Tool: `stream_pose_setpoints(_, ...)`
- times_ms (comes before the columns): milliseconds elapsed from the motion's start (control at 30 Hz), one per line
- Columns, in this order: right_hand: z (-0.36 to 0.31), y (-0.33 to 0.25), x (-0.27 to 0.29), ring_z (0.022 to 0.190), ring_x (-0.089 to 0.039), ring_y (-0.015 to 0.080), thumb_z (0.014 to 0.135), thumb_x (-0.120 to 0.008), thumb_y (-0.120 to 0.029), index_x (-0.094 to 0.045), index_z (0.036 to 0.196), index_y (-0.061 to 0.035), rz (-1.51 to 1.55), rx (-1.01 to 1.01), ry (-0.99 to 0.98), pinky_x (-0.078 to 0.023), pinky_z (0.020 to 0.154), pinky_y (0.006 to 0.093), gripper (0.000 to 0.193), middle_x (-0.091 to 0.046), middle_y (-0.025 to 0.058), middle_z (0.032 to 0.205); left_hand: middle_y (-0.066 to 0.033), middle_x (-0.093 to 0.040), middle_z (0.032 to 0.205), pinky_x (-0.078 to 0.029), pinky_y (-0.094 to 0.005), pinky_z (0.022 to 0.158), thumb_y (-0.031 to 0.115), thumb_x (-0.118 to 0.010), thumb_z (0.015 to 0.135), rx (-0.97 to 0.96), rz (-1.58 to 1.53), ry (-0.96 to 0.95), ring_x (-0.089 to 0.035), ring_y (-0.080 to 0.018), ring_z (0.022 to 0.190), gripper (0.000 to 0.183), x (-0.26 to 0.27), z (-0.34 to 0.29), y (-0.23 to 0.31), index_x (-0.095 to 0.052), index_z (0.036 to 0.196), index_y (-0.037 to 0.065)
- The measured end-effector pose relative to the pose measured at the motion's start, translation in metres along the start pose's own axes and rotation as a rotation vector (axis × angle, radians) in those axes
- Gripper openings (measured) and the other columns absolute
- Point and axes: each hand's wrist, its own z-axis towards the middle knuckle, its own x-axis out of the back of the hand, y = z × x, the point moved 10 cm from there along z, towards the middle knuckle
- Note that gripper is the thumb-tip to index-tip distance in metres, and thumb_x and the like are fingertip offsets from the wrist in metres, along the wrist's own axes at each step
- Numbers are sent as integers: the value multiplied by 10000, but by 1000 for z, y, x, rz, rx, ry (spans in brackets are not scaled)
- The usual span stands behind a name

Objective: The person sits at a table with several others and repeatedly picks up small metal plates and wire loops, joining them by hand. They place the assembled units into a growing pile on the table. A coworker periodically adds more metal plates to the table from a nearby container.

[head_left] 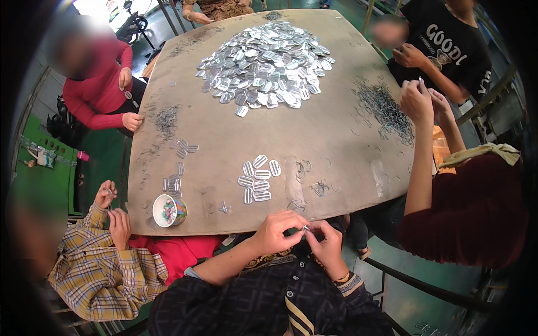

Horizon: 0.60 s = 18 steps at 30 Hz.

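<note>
Close in front of my chest, just off the table's near edge, my left hand (274,233) and my right hand (327,244) meet fingertip to fingertip. Both pinch a small shiny metal piece (306,228), mostly covered by the fingers; its exact kind cannot be made out. Beyond my left hand lies a small group of flat, slotted silver buckles (261,185) on the table. Thin bent wire pieces (320,189) lie in small clusters past my right hand, and more wires (296,205) sit near the edge by my left fingers.
The brown tabletop (224,129) bears a big heap of silver buckles (269,61) at its far middle and a wire pile (384,109) at right. A cup of small colourful items (169,211) stands near left. Several people sit around the table, including one in plaid sleeves (106,269) close at left.
</note>
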Motion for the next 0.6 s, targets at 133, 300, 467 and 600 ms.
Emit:
stream_pose_setpoints(133,14,0,2,770,-703,221,828,-675,-33,-660,912,30,135,139,-79,-536,711,292,106,-710,138,866,-116,-712,915,-519,-339,678,-48,-713,727,15,-28,35,-669,-262,754,163,5,-7,5,-577,790,16)
stream_pose_setpoints(300,64,39,-17,714,-665,237,827,-663,-51,-674,952,37,82,-49,19,-528,672,313,153,-693,147,852,-96,-726,939,-506,-347,677,-23,-708,738,15,-26,0,-660,-248,731,173,-2,-13,6,-550,775,34)
stream_pose_setpoints(467,131,28,-85,900,-618,315,770,-747,-79,-662,1104,-19,-313,118,-60,-507,795,383,350,-632,163,988,-79,-735,963,-493,-365,730,-5,-694,745,61,-16,-27,-660,-235,748,172,-5,-18,8,-533,752,54)
stream_pose_setpoints(600,154,34,-127,1046,-541,366,710,-797,-107,-652,1150,-58,-576,128,-241,-458,899,429,466,-575,179,1050,-67,-734,942,-484,-362,709,4,-685,738,77,-10,-33,-653,-233,745,164,-4,-20,8,-530,752,57)
